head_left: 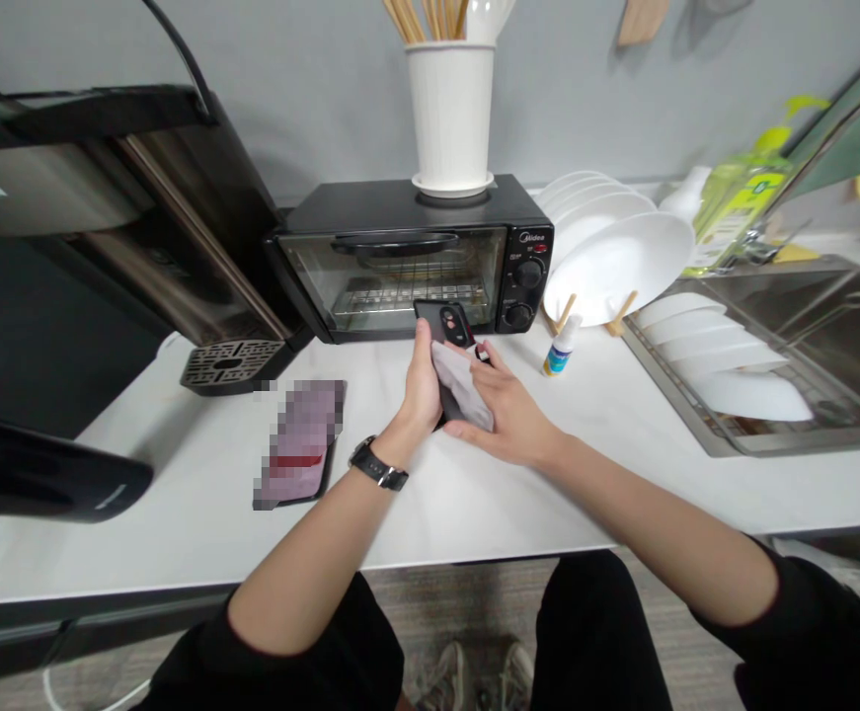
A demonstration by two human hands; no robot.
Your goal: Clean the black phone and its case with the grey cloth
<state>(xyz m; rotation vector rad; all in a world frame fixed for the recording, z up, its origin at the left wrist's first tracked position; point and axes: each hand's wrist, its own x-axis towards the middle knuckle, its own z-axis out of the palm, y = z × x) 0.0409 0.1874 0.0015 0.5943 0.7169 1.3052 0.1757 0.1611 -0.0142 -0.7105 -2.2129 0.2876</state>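
In the head view a dark smartphone (442,314) is tilted up above the counter, its back with the camera bump facing me. My left hand (422,380) is wrapped round its left edge. My right hand (505,407) presses a light grey cloth (465,380) against the phone's back, fingers bent over it. The cloth and the fingers hide the phone's lower part. A small spray bottle (561,348) with a white cap stands upright to the right of my hands. Another phone (303,434), its screen blurred out, lies on the counter left of my left wrist.
Behind my hands sits a black toaster oven (400,212) with a white utensil pot (453,118) on top. A coffee machine (199,227) stands left. White plates (622,262) rest in a rack at right, beside a sink (836,365) with bowls. The white counter (474,523) ends near my legs.
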